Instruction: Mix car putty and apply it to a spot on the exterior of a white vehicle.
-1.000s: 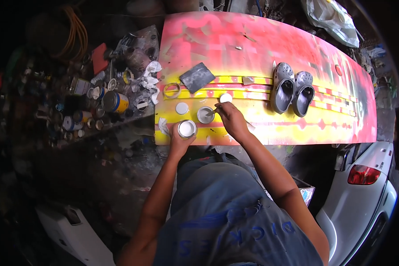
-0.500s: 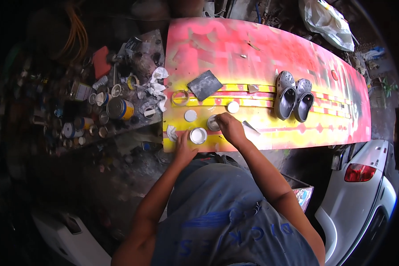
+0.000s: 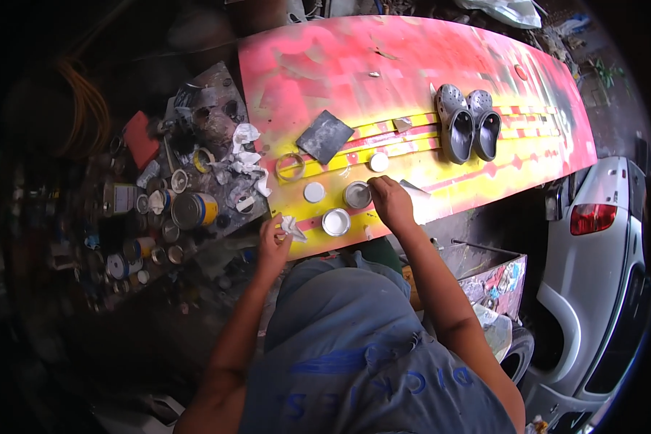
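My left hand (image 3: 272, 244) is closed at the left edge of a painted panel (image 3: 477, 189), its fingertips pinching a crumpled piece of white paper (image 3: 291, 228). To the right of the paper stands an open can of white paint (image 3: 336, 222). My right hand (image 3: 392, 205) has its fingers bent together against the right rim of a second open can with greyish contents (image 3: 356, 194). Whatever those fingers hold is hidden. Two round white lids, one (image 3: 314, 192) left of the grey can and another (image 3: 378, 161) beyond it, lie flat on the panel.
Past the cans lie a dark square sheet (image 3: 325, 137), a tape ring (image 3: 290, 167) and a pair of grey clogs (image 3: 457, 124). A flat pale blade-like piece (image 3: 416, 189) rests behind my right hand. Left stands a cluttered table with paint cans (image 3: 194, 210); a white car (image 3: 593, 275) is at right.
My left hand has moved left, from beside the white paint can to the crumpled paper, and taken hold of it. My right hand has shifted off the grey can's opening to its right rim.
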The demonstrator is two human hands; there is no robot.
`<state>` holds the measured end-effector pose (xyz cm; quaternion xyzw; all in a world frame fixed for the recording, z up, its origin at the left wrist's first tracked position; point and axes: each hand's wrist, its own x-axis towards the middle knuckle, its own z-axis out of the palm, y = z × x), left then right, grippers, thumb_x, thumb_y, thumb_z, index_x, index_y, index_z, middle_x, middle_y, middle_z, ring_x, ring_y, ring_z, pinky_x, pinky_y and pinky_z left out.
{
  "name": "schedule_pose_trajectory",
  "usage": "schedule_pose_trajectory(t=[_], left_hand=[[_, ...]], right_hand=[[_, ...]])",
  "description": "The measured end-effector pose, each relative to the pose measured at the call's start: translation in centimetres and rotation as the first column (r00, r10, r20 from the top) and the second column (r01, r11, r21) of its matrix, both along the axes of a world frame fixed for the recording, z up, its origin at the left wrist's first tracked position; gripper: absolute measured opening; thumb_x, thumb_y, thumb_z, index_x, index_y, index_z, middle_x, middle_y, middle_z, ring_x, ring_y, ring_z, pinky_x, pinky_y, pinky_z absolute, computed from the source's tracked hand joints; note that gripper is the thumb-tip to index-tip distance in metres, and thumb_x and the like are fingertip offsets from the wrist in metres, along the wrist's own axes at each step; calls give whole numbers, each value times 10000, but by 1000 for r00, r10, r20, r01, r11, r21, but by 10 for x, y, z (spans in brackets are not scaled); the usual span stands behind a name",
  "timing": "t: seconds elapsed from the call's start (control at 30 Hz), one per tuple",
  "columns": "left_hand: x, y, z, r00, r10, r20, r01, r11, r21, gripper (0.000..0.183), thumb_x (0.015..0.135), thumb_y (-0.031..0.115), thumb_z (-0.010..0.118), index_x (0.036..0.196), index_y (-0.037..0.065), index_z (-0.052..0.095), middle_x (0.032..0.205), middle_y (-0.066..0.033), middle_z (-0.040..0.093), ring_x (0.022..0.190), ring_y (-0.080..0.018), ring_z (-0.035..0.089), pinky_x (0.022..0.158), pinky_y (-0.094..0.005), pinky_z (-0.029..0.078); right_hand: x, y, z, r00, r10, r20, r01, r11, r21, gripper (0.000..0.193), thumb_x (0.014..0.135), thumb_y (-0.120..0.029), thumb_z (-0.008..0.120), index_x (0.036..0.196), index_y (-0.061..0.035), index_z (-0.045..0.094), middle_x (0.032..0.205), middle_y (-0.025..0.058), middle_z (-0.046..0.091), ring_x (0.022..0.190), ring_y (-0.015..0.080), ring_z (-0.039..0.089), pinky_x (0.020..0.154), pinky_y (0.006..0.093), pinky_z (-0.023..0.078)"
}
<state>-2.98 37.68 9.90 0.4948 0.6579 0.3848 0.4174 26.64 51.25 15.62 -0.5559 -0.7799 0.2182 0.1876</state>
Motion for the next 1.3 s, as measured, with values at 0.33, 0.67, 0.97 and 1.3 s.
schedule_pose_trajectory(t=[0.33,0.67,0.97,1.3], left_hand=[[34,126,19,980,-145,139,152,987,-43,396,951,176,646,1305,17,570,1136,-117,667,954,-196,643,804,-319,522],[152,287,-54,839,-540,67,507,730,-459,300,942,279,565,1052,35,701,956,-117,711,784,-228,681,694,-357,532],[181,315,-47,778,-600,185,587,592,-552,203,892,238,632,884,52,713,711,-34,562,553,-124,470,439,-311,304],[175,324,-41,748,-550,372,638,440,-632,274,911,227,631,673,116,551,619,42,430,492,-78,322,431,-283,220]], right_hand=[[-6,-10,-12,994,-29,-103,34,998,45,144,856,-94,636,996,-67,653,928,132,674,855,348,666,712,452,544],[-15,-13,-8,971,53,-234,-37,997,69,148,783,-92,690,909,-65,618,855,120,632,803,328,652,710,453,530],[-2,-12,-12,971,-55,-232,59,998,10,260,733,-134,752,936,-55,611,869,108,611,816,324,646,716,448,526],[2,-16,-5,976,-64,-206,66,998,1,144,824,-83,670,965,-62,645,885,122,641,796,335,649,687,439,531]])
